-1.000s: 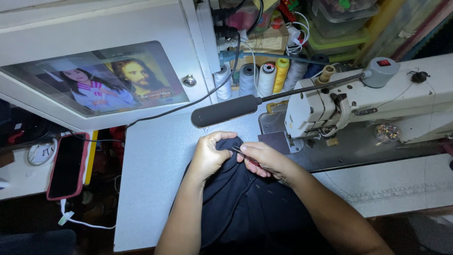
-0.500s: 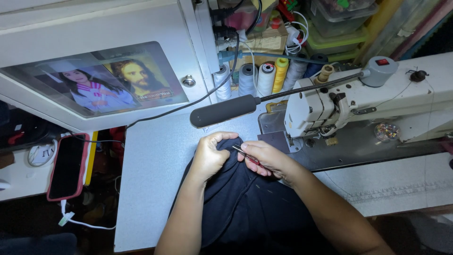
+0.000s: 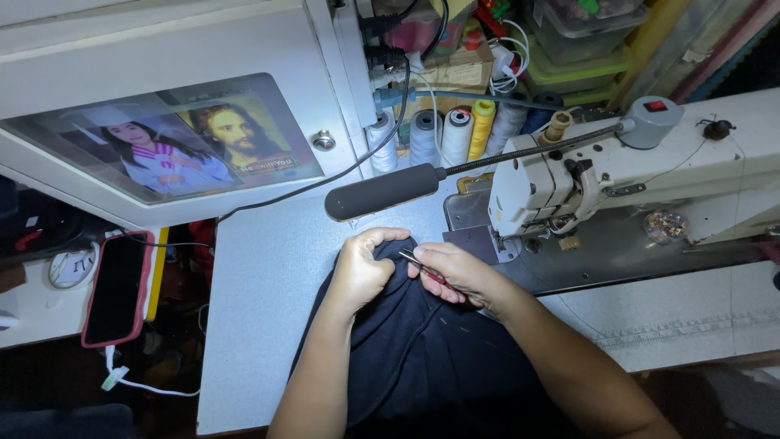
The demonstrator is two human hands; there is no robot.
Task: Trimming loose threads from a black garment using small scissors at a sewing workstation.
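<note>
A dark navy garment (image 3: 422, 349) lies on the grey table (image 3: 260, 284) in front of me. My left hand (image 3: 363, 268) bunches its top edge in a closed grip. My right hand (image 3: 459, 275) pinches a small thin tool with a red handle (image 3: 422, 266), its tip pointing at the fabric held by the left hand. The two hands nearly touch. A white sewing machine (image 3: 617, 171) stands just to the right of them.
A grey cylindrical lamp head (image 3: 382, 191) on a flexible arm hangs just above the hands. Several thread spools (image 3: 455, 134) stand at the back. A phone in a red case (image 3: 118, 284) lies on a lower shelf at the left. A framed picture (image 3: 179, 146) leans behind.
My right hand has shifted slightly, and the tool tip now points more to the upper left at the fabric edge. The left hand keeps its grip.
</note>
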